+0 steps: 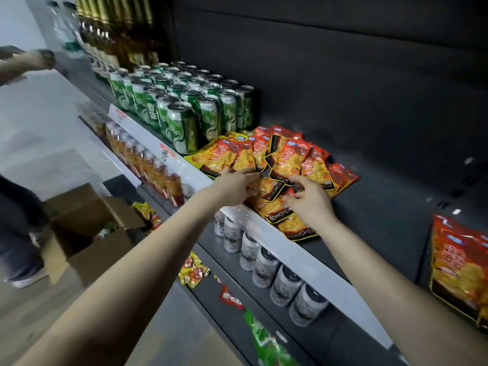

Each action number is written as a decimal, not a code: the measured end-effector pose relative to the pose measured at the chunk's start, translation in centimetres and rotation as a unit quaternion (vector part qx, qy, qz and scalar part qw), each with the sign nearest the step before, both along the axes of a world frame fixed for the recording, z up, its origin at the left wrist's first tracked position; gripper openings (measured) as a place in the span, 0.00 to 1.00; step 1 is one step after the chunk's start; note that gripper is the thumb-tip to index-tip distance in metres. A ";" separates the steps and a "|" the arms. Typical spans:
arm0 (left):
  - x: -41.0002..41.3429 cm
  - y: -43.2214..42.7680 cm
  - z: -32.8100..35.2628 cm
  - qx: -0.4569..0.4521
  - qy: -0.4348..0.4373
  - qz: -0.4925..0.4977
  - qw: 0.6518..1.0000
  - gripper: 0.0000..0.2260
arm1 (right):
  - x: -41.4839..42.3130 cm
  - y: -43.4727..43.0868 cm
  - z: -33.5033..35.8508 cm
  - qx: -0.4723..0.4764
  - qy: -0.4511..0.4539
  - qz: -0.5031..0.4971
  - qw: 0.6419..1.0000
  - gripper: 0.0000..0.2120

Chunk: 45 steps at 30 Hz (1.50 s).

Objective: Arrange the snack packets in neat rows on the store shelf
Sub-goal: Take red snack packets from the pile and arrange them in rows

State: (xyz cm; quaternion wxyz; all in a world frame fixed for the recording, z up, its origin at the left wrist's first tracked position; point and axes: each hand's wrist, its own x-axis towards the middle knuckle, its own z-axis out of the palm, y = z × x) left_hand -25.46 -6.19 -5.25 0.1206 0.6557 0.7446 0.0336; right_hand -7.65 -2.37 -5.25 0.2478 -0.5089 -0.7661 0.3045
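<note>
Dark shelf [383, 207], snack packets [287, 154] heaped, left grip [233, 184] and right grip [311, 202] touching them

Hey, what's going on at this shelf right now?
A person is sorting a heap of snack packets on the dark shelf, next to the green cans. The left hand and right hand both touch packets near the front edge. The packets lie overlapped and crooked; no neat rows yet.

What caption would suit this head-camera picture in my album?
Left hand and right hand reach into a jumbled pile of orange snack packets on the dark shelf, beside rows of green cans.
</note>
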 end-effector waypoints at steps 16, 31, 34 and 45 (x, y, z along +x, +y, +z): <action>1.7 4.3 6.6 0.140 -0.088 -0.063 0.984 0.16 | 5.0 2.7 0.0 -0.111 0.254 -0.173 0.945 0.16; 20.7 6.6 7.5 0.148 -0.221 -0.331 0.905 0.11 | 22.8 -2.0 3.9 -0.036 0.336 -0.311 0.889 0.08; 26.7 6.4 7.2 0.137 -0.151 -0.445 0.872 0.12 | 28.1 -4.1 4.2 -0.011 0.330 -0.362 0.872 0.07; 37.1 1.2 3.5 0.079 -0.004 -0.676 0.733 0.11 | 36.6 -10.4 1.6 0.006 0.227 -0.462 0.857 0.13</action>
